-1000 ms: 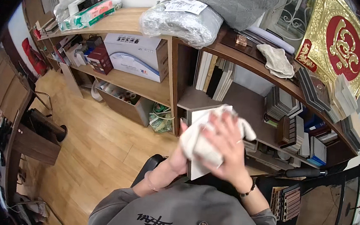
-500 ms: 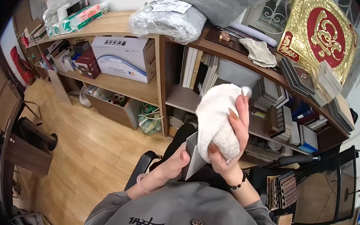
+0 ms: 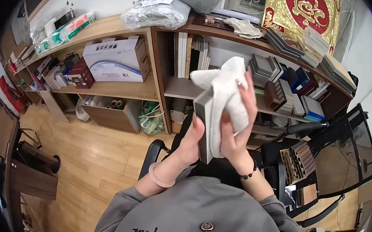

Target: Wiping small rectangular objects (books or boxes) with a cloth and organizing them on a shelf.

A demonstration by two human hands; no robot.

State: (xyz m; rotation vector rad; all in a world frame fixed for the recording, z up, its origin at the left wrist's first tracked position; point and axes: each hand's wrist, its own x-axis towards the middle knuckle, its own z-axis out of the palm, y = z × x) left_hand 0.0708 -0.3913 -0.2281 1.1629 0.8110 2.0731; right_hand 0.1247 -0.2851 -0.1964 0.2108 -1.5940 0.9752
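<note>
A thin grey panel, perhaps a book or tile sample, [image 3: 203, 106] stands on edge in front of my chest. My left hand [image 3: 188, 141] grips its left side, with the thumb pointing up along it. A white cloth [image 3: 222, 92] is bunched in my right hand [image 3: 241, 134] and pressed against the panel's right side, one corner flopping over the top edge. Most of the panel's right face is hidden behind the cloth. The fingers of my left hand are partly hidden behind the panel.
Beyond my hands stands a wooden shelf unit [image 3: 158, 73] with books and sample boards. A white carton [image 3: 116, 62] sits on its left part; a second cloth [image 3: 243, 28] lies on top. To my right, a black mesh chair [image 3: 341, 151] carries a stack of brown sample pieces [image 3: 300, 160].
The cloth has shifted over the panel, and a corner now spreads to the left across its top. Both hands have moved slightly, and my view has shifted to the right.
</note>
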